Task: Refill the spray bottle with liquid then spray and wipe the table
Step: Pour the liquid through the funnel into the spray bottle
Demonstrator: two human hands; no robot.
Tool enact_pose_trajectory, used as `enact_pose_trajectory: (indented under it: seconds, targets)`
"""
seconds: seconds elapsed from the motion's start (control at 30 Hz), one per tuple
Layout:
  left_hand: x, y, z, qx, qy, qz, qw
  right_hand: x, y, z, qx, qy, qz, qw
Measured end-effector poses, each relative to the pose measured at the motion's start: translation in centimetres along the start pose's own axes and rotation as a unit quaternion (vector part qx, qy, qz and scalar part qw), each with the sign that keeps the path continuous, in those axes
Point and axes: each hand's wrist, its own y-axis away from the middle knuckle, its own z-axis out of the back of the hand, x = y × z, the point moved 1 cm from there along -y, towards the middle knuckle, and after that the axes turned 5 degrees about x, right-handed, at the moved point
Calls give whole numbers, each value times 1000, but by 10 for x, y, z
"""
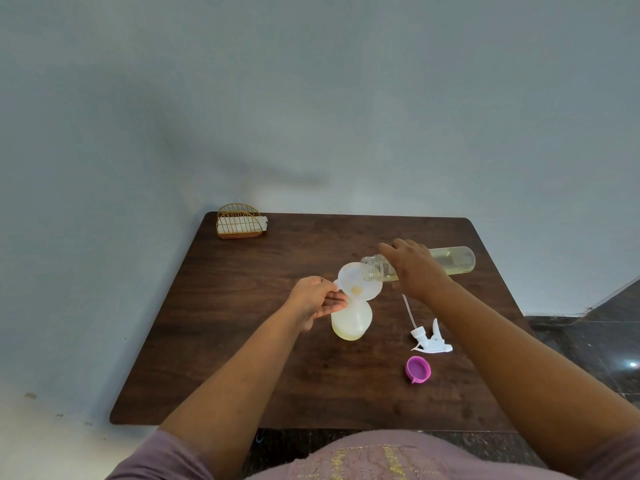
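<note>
The spray bottle (pixel 351 322) stands upright near the middle of the dark wooden desk (pixel 242 341), its translucent body holding pale yellowish liquid in the lower part. A white funnel (pixel 358 284) sits in its neck, with a little yellowish liquid pooled at the funnel's throat. The left hand (pixel 317 299) is at the funnel's left rim; its grip pinches the small tab on the rim between thumb and fingers, while the lower fingers lie fairly straight against the bottle's shoulder.

Over the funnel's right edge hangs the open mouth of a clear refill bottle (pixel 450 261), tipped almost level, with yellowish liquid lying along its length. The right hand (pixel 414 268) holds it from above near the neck, the grip curled round the barrel.

Just right of the spray bottle, the white trigger sprayer head (pixel 431 337) lies on its side on the desk, its thin dip tube running up toward the right wrist. Nearer the person, a pink cap (pixel 418 368) rests open side up. At the far left corner of the desk stands a gold wire napkin holder (pixel 239 221) with white napkins inside.
</note>
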Motion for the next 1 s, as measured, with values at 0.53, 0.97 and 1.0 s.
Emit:
enact_pose_trajectory:
  seconds: [0.53,0.97,1.0]
  targets:
    - [1,0,1,4,4,0,1000,0,-1,0,-2,2,5,1000]
    - [0,1,1,3,7,0,1000,-2,-2,-4,-4,6,1,1000]
    - [0,1,1,2,6,1,1000,-2,-3,-4,-4,7,2,1000]
